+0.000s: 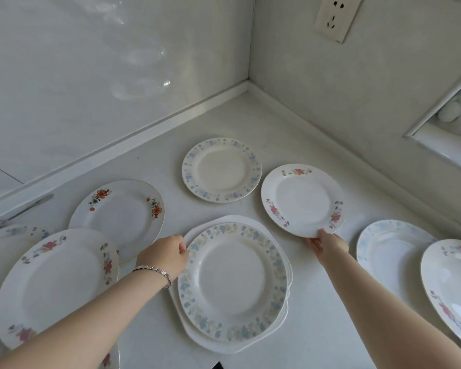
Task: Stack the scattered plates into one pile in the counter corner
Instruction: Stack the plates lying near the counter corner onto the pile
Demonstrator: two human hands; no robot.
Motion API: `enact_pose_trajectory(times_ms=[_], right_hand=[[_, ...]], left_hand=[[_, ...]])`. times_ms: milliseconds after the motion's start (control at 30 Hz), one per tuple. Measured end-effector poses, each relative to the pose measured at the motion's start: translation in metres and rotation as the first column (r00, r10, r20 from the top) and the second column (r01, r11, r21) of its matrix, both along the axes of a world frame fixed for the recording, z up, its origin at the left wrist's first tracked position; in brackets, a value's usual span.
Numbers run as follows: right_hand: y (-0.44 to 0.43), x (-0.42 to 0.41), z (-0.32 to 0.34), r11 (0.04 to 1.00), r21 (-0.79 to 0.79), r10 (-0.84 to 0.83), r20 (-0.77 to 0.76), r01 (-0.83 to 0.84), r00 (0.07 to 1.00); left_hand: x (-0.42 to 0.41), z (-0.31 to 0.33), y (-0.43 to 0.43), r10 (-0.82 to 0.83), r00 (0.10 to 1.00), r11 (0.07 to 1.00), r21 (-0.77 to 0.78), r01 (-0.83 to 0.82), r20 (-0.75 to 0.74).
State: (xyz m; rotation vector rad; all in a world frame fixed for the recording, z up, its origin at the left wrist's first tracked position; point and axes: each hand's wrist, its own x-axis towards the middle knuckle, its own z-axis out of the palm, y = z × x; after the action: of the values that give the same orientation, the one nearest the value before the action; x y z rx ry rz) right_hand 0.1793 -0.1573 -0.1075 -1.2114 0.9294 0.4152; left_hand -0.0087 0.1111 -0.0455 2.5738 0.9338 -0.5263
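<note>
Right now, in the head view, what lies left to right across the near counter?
Pink-flowered white round plate → left hand → blue-leaf-rimmed round plate atop white square plates → right hand pinching a second pink-flowered plate → pale blue-patterned plate → third pink-flowered plate, cut by the right edge.

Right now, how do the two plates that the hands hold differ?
The pink-flower plate has separate flower sprays on its rim; the blue-band plate has leaves all round. The pink-flower plate lies on no other plate; the blue-band plate tops white squarish plates. The right hand pinches the pink-flower plate's near edge; the left hand grips the blue-band plate's left rim. Both are round and white.
</note>
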Motion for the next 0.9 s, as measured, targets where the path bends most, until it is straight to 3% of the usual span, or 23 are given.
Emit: enact_pose_trajectory(times_ms=[167, 333, 533, 800, 900], right_hand=[[-0.02, -0.017, 0.028, 0.994, -0.108, 0.03, 0.187, -0.01, 0.982], [-0.045, -0.061, 0.067, 0.942, -0.24, 0.303, 0.298, -0.236, 0.905], [-0.026, -0.131, 0.07, 0.879, -0.189, 0.474, 0.251, -0.438, 0.844], [-0.004, -0.178, 0.034, 0.848, -0.165, 0.526, 0.153, -0.504, 0.836], [0.002, -0.187, 0.027, 0.809, -0.284, 0.562, 0.119, -0.515, 0.818]], left_hand=[[-0.011, -0.003, 0.005, 0.005, 1.0, 0.999, -0.032, -0.005, -0.006], [-0.029, -0.001, 0.012, 0.052, 0.998, 0.996, -0.077, -0.05, 0.019], [-0.059, -0.002, 0.022, 0.138, 0.989, 0.983, -0.125, -0.132, 0.044], [-0.09, -0.004, 0.028, 0.217, 0.974, 0.969, -0.132, -0.208, 0.059], [-0.096, -0.005, 0.03, 0.22, 0.973, 0.968, -0.139, -0.21, 0.066]])
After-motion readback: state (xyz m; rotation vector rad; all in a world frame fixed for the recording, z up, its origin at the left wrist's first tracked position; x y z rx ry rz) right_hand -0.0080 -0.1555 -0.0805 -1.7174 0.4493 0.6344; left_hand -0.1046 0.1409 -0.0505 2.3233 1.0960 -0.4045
